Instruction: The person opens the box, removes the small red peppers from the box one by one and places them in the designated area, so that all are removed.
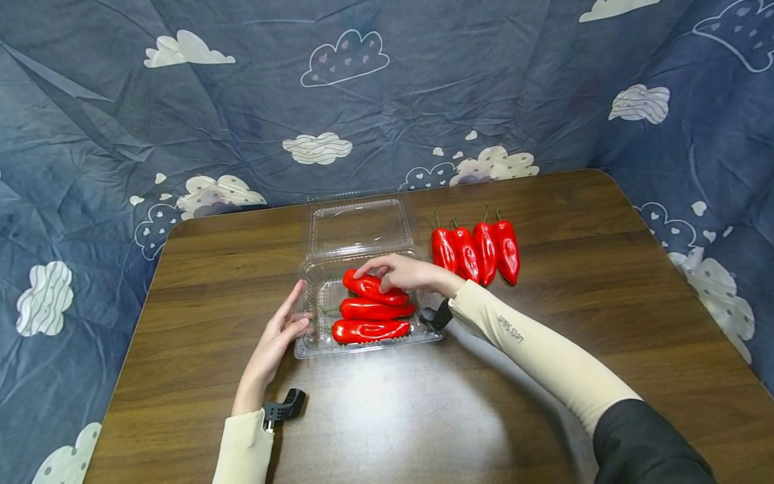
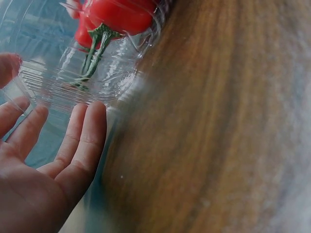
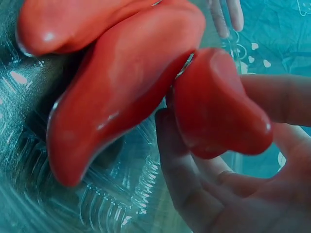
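Observation:
A clear plastic clamshell box point(image 1: 369, 351) lies on the table with its lid folded back. Two red peppers point(image 1: 370, 331) lie side by side inside, their green stems point(image 2: 92, 60) towards the left wall. Above them in the head view, my right hand point(image 1: 406, 274) holds a third red pepper point(image 3: 218, 107) between thumb and fingers, over the far part of the box. My left hand point(image 1: 273, 346) is at the left side of the box, its fairly straight fingers point(image 2: 92, 128) touching the ribbed plastic wall.
Several more red peppers point(image 1: 486, 252) stand in a row to the right of the lid point(image 1: 361, 225), stems pointing away. The brown wooden table point(image 1: 605, 282) meets a blue cloud-patterned cloth point(image 1: 423, 81) at its far edge. Each wrist wears a black device point(image 1: 284, 407).

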The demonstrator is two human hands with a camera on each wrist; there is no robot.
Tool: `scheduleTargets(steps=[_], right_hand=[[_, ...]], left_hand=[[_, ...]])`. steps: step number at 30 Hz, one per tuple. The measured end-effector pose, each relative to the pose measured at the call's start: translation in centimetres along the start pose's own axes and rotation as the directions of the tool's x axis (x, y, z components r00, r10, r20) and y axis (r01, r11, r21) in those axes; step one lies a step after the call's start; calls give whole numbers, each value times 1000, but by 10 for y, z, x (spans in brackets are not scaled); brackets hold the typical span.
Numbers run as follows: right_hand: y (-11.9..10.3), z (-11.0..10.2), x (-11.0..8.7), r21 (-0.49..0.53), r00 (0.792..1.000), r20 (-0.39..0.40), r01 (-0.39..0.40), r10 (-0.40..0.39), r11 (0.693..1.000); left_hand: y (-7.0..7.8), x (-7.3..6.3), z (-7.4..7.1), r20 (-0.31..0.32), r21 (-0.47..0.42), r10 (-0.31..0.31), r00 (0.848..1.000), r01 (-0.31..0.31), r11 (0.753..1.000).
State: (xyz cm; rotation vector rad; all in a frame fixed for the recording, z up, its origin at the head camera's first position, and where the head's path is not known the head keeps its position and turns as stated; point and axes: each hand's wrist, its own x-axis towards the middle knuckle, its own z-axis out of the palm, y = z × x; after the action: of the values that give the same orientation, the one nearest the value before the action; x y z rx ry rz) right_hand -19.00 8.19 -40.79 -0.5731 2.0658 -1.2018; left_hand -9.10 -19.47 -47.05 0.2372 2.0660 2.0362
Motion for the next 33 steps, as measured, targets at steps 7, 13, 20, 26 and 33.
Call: scheduleTargets(steps=[7, 13, 20, 26, 33], right_hand=[[1, -4, -7, 61, 1000, 4, 14, -14, 998], [3, -6, -11, 79, 999, -14, 40, -39, 996], [7, -9, -16, 69, 997, -33, 67, -64, 995], [11, -12, -21, 52, 994, -55, 93, -90, 994], [10, -16, -31, 72, 992, -78, 100, -95, 992]], left_hand=[[-2, 0, 0, -5, 9, 1, 1000, -1, 1000], [-1, 0, 0, -5, -5, 1, 1000, -1, 1000], [-3, 2, 0, 25, -76, 20, 999, -18, 997], [-2, 3, 1, 25, -74, 21, 999, -19, 997], [-2, 3, 2, 17, -68, 18, 1000, -17, 998]])
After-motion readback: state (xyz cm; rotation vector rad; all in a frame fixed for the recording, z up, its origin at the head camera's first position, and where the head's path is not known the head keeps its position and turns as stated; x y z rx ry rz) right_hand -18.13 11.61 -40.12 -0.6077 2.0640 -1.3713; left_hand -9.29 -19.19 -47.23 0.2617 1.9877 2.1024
